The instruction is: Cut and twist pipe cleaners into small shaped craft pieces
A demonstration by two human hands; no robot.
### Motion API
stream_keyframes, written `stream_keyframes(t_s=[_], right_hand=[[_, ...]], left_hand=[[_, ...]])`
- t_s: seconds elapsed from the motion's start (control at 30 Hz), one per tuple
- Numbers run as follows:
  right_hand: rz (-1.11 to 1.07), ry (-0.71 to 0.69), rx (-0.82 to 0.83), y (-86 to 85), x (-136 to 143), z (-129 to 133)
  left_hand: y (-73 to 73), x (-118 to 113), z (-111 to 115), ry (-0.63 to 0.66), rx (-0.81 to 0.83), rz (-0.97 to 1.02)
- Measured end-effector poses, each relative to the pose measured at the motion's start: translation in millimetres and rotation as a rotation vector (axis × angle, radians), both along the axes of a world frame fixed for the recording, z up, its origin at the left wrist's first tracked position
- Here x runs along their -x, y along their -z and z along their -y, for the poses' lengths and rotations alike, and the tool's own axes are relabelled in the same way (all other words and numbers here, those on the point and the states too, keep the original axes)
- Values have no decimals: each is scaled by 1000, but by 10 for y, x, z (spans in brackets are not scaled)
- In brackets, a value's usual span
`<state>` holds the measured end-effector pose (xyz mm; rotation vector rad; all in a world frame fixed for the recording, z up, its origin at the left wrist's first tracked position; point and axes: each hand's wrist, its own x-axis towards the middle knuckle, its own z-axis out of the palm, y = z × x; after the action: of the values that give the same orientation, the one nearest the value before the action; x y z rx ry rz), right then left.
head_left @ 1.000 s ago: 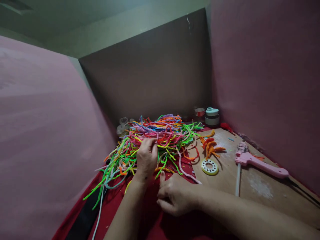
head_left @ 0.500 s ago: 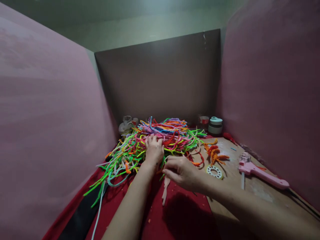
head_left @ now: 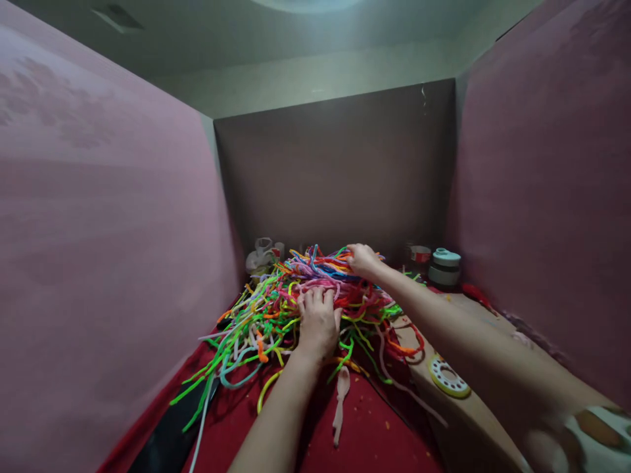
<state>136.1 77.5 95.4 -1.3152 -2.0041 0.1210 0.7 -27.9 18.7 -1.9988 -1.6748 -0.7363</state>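
Observation:
A heaped tangle of fuzzy pipe cleaners [head_left: 276, 309] in many colours spreads over the middle of the table. My left hand [head_left: 318, 325] lies on the front of the heap, its fingers apart and pressed down on pink strands. Farther back, at the heap's upper right, my right hand [head_left: 365, 261] has curled fingers around some strands; its thumb is hidden. A pale pink twisted pipe-cleaner piece [head_left: 341, 397] rests on the red cloth [head_left: 374, 433], just in front of my left wrist and touched by neither hand.
A yellow-rimmed ring with holes [head_left: 449, 377] lies on the brown board [head_left: 414, 341] beneath my right forearm. Behind stand a lidded pale-green jar [head_left: 445, 266] and a clear container [head_left: 419, 255]. Pink panels [head_left: 108, 263] and a dark back panel [head_left: 335, 177] enclose the table.
My right hand has left the pale pink piece lying on the cloth and reached up to the far right of the heap. My left hand stays on the heap. The view has tilted up.

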Motion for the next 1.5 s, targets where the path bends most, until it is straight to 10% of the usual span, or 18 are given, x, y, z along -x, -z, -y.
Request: stream_keyframes(t_s=[0.33, 1.07, 1.3, 1.5], right_hand=[[48, -210, 39, 539, 54, 291], [-95, -26, 84, 541, 137, 31], [-376, -60, -169, 63, -42, 221], [-1128, -487, -386, -573, -284, 639]], left_hand=[[-32, -10, -53, 137, -7, 60], [86, 3, -214, -19, 194, -48], [103, -32, -202, -44, 196, -69], [115, -33, -201, -38, 179, -39]])
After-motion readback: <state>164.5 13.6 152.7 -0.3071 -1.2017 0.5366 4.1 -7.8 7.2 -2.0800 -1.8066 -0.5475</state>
